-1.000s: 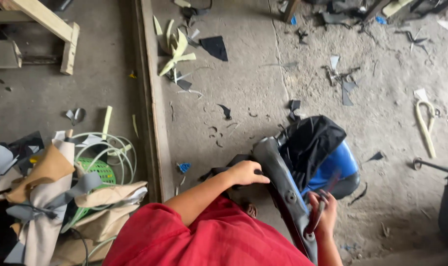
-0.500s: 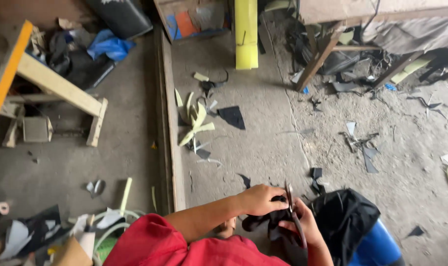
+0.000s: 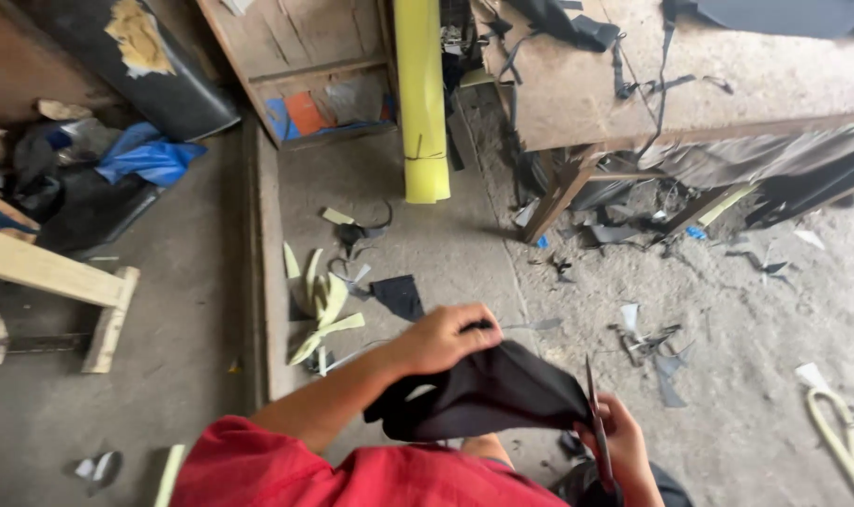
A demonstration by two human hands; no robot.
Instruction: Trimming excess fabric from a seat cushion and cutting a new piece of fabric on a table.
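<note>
My left hand [image 3: 446,338] grips the top edge of a piece of black material [image 3: 488,392] held in front of me above the concrete floor. My right hand [image 3: 624,451], low at the right, is closed on a pair of scissors [image 3: 598,422] whose blades point up along the right edge of the black piece. My red sleeve fills the bottom of the view.
Yellow and black offcuts [image 3: 325,302] lie on the floor ahead. A yellow roll [image 3: 421,103] leans at the back. A wooden workbench [image 3: 633,94] stands at the upper right, a wooden frame [image 3: 61,282] at the left, scraps [image 3: 647,343] to the right.
My view has swung up from the floor and blue seat toward the workbench. Both hands have lifted the black piece higher, the scissors staying at its right edge.
</note>
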